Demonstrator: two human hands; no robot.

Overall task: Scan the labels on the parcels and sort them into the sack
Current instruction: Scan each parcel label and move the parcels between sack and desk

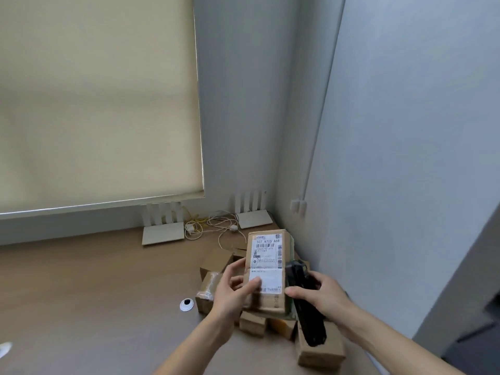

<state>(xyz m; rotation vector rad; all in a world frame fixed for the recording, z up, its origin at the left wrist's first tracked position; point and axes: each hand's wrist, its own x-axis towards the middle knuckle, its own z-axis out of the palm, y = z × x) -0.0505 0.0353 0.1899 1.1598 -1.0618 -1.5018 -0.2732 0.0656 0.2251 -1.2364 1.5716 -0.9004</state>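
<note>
I saw the left hand (232,290) holding up a cardboard parcel (267,269) over the right end of the wooden counter (94,293), near the corner where the two walls met. Its grip was pinching the parcel's left side, thumb laid across the lower part of the white shipping label (267,255) and fingers curled behind the box. The label faced me, printed with barcodes and a line of large characters along its top.

The right hand (322,296) had its grip wrapped round a black handheld scanner (305,299), which lay touching the parcel's right edge, its far end pointing away from me.

Below the lifted parcel a heap of smaller cardboard boxes (319,347) sat on the counter, one of them wrapped in clear tape (208,288) on the left of the heap. A white grommet cap (186,305) lay just left of that heap. At the back edge two white routers (163,228) stood well apart, with a tangle of white and yellow cables (213,223) between them. A cream roller blind (94,98) hung above the back edge.
</note>
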